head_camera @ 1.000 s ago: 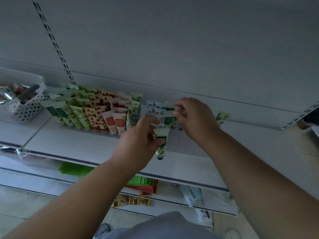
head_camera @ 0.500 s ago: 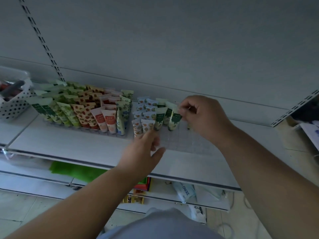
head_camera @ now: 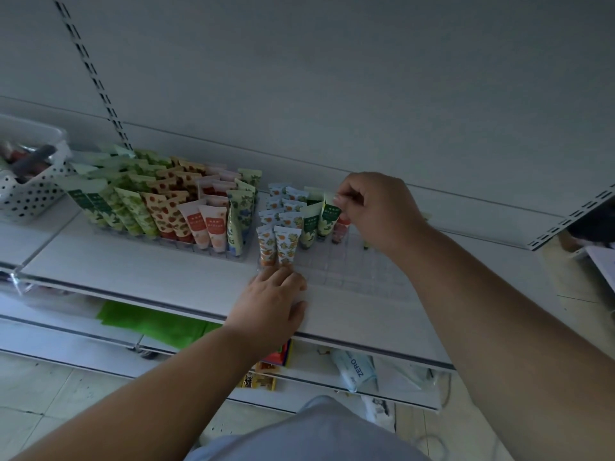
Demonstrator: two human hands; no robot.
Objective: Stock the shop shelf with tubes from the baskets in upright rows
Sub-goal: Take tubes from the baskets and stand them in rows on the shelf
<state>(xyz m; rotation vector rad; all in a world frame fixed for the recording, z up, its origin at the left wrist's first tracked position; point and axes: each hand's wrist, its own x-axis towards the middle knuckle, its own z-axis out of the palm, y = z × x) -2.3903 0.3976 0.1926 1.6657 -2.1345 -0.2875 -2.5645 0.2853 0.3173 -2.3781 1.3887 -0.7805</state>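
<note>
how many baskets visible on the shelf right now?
1. The white perforated basket sits at the far left of the top shelf, left of the tube rows, partly cut off by the frame edge. Others may lie out of view.

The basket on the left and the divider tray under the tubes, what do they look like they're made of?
The basket looks like white moulded plastic with a matte finish: its walls are punched with even round holes. The divider tray looks like clear acrylic or similar hard plastic: the shelf shows through its grid of thin, faintly glinting walls.
</note>
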